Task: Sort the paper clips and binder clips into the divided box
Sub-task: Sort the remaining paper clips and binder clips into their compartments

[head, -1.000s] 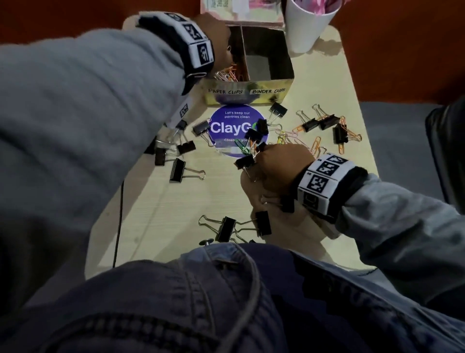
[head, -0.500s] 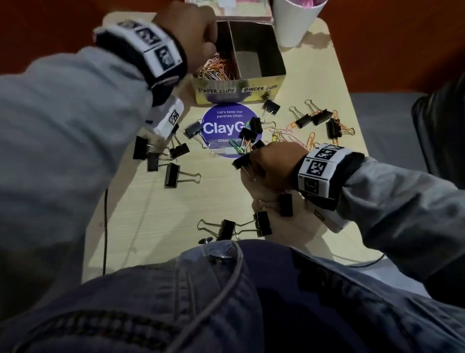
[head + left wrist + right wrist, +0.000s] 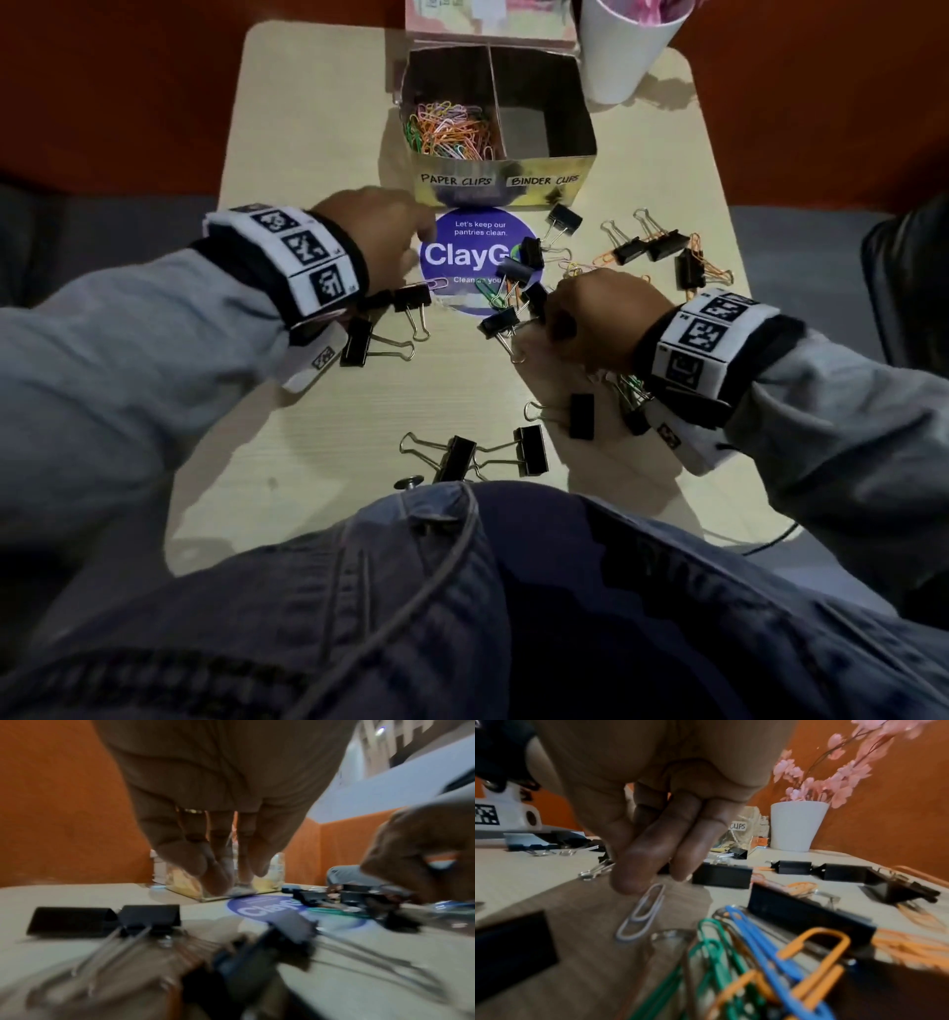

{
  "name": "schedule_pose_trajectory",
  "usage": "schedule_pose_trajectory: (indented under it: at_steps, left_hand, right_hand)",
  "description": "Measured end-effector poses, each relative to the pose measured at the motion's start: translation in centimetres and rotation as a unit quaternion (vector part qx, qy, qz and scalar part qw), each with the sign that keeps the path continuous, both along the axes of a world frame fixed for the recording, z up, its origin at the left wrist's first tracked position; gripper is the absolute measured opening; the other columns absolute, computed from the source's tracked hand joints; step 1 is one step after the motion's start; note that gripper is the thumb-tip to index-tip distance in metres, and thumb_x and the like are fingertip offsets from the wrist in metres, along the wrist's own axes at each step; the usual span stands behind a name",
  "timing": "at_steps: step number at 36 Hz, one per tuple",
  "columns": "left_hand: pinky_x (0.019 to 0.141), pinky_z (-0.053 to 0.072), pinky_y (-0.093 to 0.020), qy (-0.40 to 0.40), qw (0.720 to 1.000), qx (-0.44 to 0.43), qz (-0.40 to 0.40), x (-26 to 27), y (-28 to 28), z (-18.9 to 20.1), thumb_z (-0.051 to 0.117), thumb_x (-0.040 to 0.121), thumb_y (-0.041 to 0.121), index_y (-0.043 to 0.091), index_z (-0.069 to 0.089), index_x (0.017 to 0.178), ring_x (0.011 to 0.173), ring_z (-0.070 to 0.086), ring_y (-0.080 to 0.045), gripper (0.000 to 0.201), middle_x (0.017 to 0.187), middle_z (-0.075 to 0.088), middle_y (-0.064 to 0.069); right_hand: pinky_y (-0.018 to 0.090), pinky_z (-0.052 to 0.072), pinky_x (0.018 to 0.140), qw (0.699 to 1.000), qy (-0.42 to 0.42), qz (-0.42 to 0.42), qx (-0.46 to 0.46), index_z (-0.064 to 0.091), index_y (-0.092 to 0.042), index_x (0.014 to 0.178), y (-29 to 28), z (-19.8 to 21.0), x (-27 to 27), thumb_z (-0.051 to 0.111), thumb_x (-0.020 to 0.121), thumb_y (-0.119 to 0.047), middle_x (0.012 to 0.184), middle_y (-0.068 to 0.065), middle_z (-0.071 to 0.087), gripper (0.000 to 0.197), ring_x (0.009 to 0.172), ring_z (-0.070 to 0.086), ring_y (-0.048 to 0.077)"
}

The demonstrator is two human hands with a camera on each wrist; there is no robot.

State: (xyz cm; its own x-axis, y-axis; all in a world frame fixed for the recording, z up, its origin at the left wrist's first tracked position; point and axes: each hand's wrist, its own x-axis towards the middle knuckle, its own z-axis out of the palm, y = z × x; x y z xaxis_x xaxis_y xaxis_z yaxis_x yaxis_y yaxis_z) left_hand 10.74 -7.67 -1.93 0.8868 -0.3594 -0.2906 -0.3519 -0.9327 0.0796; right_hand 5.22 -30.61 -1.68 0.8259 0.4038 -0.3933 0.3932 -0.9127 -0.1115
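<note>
Just in front of the divided box, the right hand pinches a white paper clip among tangled binder clips and could snag one, while the left hand hovers relaxed, holding nothing.

The left hand is out of the divided box — it now hovers lower in frame, at the round sticker's left edge — leaving the heap of paper clips in the left compartment unhidden
</note>
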Motion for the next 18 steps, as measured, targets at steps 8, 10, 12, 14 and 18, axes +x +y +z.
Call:
schedule_pose_trajectory:
  at_steps: [8, 10, 12, 14, 18]
  left_hand:
    - [0.068, 0.046, -0.032, 0.028, 0.996, 0.086, 0.017, 1.0, -1.9, -0.3, 0.065, 0.081, 0.04, 0.014, 0.058, 0.105, 0.087, 0.06, -0.03, 0.036, 0.1, 0.063, -0.009]
    - [0.07, 0.047, -0.031, 0.029, 0.996, 0.089, 0.0, 1.1, -2.2, -0.5, 0.063, 0.082, 0.041, 0.017, 0.06, 0.103, 0.09, 0.06, -0.03, 0.032, 0.102, 0.062, -0.009]
    - [0.067, 0.042, -0.03, 0.045, 0.995, 0.085, -0.017, 0.9, -2.5, -0.4, 0.065, 0.082, 0.043, 0.019, 0.059, 0.099, 0.089, 0.057, -0.028, 0.029, 0.1, 0.061, -0.007]
    - [0.065, 0.037, -0.029, 0.062, 0.994, 0.084, -0.029, 0.5, -2.7, -0.4, 0.068, 0.079, 0.043, 0.022, 0.057, 0.094, 0.085, 0.053, -0.025, 0.028, 0.094, 0.059, -0.004]
    - [0.065, 0.035, -0.029, 0.061, 0.995, 0.064, -0.038, 0.2, -2.9, -0.4, 0.064, 0.084, 0.035, 0.024, 0.059, 0.088, 0.084, 0.054, -0.023, 0.012, 0.09, 0.061, -0.002]
  right_hand:
    - [0.03, 0.045, 0.065, 0.994, -0.02, 0.033, -0.104, 0.062, -0.017, 0.098, 0.7, -1.0, -0.5, 0.055, 0.084, -0.042, 0.093, 0.004, 0.062, 0.029, 0.083, 0.061, 0.029]
    - [0.029, 0.044, 0.064, 0.994, -0.02, 0.032, -0.105, 0.063, -0.017, 0.101, 0.7, -1.1, -0.6, 0.055, 0.084, -0.036, 0.097, 0.005, 0.064, 0.027, 0.085, 0.062, 0.029]
    - [0.03, 0.042, 0.063, 0.995, -0.017, 0.027, -0.099, 0.062, -0.016, 0.103, 0.7, -1.1, -0.7, 0.055, 0.085, -0.032, 0.098, 0.006, 0.063, 0.025, 0.086, 0.061, 0.029]
    - [0.03, 0.042, 0.061, 0.995, -0.021, 0.024, -0.096, 0.062, -0.016, 0.103, 0.6, -1.1, -0.7, 0.055, 0.085, -0.029, 0.095, 0.005, 0.063, 0.023, 0.083, 0.061, 0.029]
    - [0.028, 0.039, 0.06, 0.994, -0.022, 0.016, -0.102, 0.061, -0.017, 0.103, 0.3, -1.1, -0.4, 0.056, 0.084, -0.026, 0.09, 0.004, 0.059, 0.022, 0.074, 0.053, 0.026]
